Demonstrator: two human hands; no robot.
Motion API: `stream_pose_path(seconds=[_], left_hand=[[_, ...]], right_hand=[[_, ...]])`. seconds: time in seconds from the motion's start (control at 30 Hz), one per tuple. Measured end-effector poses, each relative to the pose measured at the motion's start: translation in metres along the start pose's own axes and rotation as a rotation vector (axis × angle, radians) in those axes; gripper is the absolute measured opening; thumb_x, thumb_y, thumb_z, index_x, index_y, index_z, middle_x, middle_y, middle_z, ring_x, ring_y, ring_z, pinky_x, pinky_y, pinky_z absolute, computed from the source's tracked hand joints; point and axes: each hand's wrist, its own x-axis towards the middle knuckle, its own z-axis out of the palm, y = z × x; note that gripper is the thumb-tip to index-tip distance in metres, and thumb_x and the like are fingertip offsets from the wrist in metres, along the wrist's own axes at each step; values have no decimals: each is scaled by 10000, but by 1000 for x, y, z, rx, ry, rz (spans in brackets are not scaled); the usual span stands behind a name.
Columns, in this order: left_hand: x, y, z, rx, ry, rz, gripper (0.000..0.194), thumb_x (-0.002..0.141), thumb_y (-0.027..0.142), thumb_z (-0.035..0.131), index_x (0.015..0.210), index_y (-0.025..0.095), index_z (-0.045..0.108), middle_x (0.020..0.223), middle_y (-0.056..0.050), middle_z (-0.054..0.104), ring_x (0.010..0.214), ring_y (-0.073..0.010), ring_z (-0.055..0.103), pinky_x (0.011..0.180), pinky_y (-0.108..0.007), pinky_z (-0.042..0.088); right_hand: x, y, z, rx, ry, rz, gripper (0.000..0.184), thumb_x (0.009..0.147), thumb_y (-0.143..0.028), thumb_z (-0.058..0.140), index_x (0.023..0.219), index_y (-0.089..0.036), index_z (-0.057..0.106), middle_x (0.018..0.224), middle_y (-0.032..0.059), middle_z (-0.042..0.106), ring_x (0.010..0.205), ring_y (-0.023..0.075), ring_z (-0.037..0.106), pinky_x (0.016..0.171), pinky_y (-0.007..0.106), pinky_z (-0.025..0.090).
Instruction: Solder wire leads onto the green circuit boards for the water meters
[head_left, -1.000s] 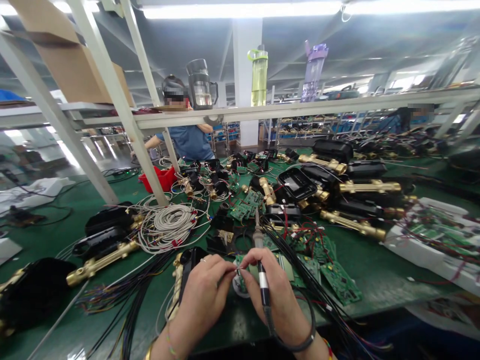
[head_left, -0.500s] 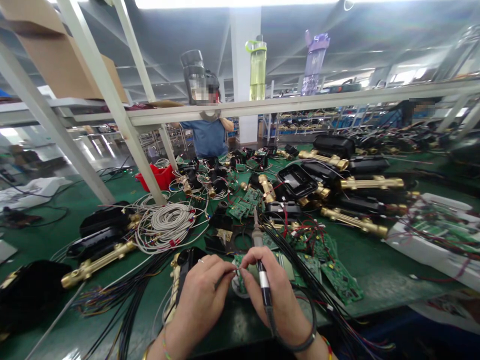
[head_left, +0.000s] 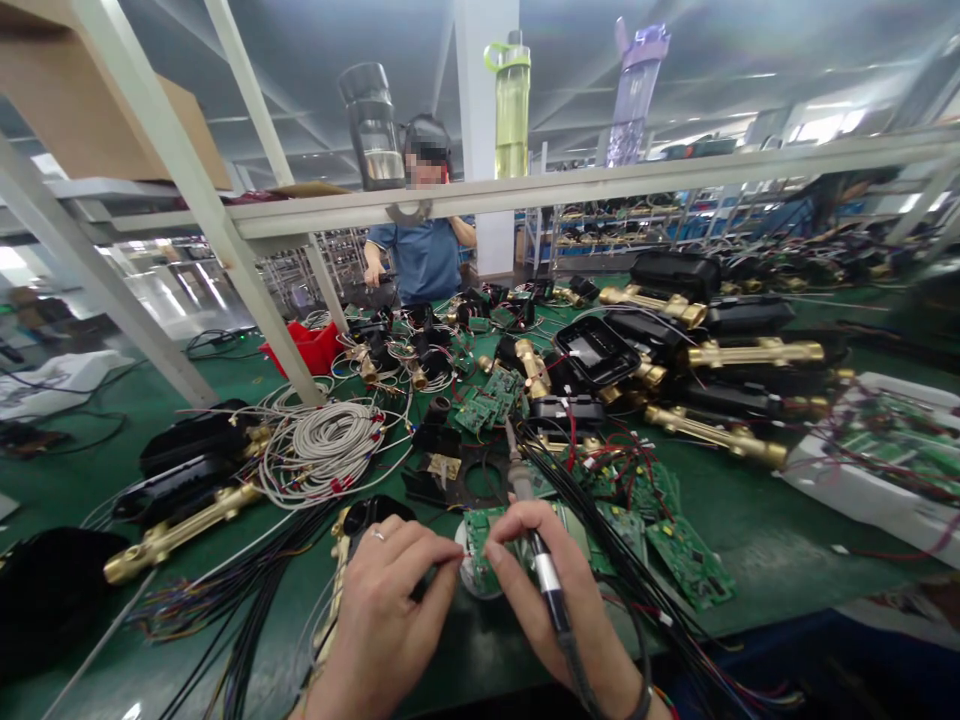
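Green bench [head_left: 787, 560] spreads before us. Our left fingertips meet, seemingly pinching a tiny red wire [head_left: 466, 554]; our right hand [head_left: 583, 580] grips the iron [head_left: 547, 573], tip toward twelve o'clock. Between our hands lies the board [head_left: 478, 527]. Farther out, we see coiled cable [head_left: 330, 440] at ten, a brass pipe [head_left: 754, 353] at two, a co-worker [head_left: 427, 260] near twelve.
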Motion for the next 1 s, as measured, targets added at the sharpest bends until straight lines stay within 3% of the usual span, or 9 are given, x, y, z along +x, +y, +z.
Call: stream_pose_path(seconds=[0.1, 0.2, 0.27, 0.4, 0.47, 0.63, 0.9, 1.0], left_hand=[[1, -1, -4, 87, -42, -8, 150, 958, 161, 633, 876, 271, 695, 849, 37, 706, 814, -207, 576, 750, -366, 387], [2, -4, -6, 140, -91, 5, 162, 940, 162, 625, 869, 282, 708, 920, 19, 721, 901, -231, 601, 787, -390, 396], [4, -6, -5, 163, -107, 9, 174, 931, 172, 611, 860, 290, 717, 959, 2, 729, 985, -258, 623, 825, -416, 422], [11, -8, -4, 174, -177, -34, 198, 907, 201, 584, 812, 303, 723, 1042, -19, 749, 1159, -337, 638, 910, -536, 477], [15, -7, -4, 158, -244, -61, 214, 895, 203, 562, 786, 304, 716, 1050, -15, 759, 1174, -360, 651, 901, -589, 506], [22, -4, -5, 150, -322, -90, 224, 873, 198, 532, 756, 288, 700, 1033, -19, 777, 1149, -365, 685, 871, -621, 561], [21, -5, -3, 155, -297, -15, 195, 866, 164, 537, 775, 277, 667, 946, 5, 778, 1066, -311, 709, 881, -532, 549], [19, -6, -4, 164, -290, -3, 184, 863, 155, 540, 786, 275, 656, 944, 6, 777, 1067, -314, 704, 873, -523, 528]], right_hand=[[-4, 10, -12, 110, 62, 72, 243, 1078, -412, 494, 946, -263, 633, 806, -11, 685, 727, 150, 652, 701, 262, 505], [-7, 21, -22, 272, 164, 104, 415, 1098, -590, 328, 1223, -313, 611, 737, -12, 717, 793, 202, 706, 816, 340, 532], [-7, 23, -28, 358, 221, 165, 505, 1072, -672, 285, 1308, -334, 576, 700, -15, 707, 780, 211, 704, 789, 345, 539], [-2, 17, -39, 462, 354, 276, 609, 999, -769, 383, 1001, -274, 737, 681, 10, 670, 653, 173, 637, 631, 285, 514], [-1, 16, -44, 474, 408, 296, 573, 987, -729, 486, 881, -242, 768, 643, 14, 647, 617, 156, 614, 609, 270, 501], [-2, 24, -46, 487, 464, 331, 268, 900, -432, 789, 760, -229, 687, 582, -39, 586, 569, 112, 549, 615, 245, 464], [-2, 30, -39, 551, 379, 349, 419, 909, -350, 778, 630, -214, 497, 476, -53, 470, 540, 131, 460, 588, 279, 406], [-1, 32, -38, 552, 367, 347, 442, 900, -339, 779, 606, -210, 474, 474, -58, 451, 528, 127, 432, 645, 304, 423]])
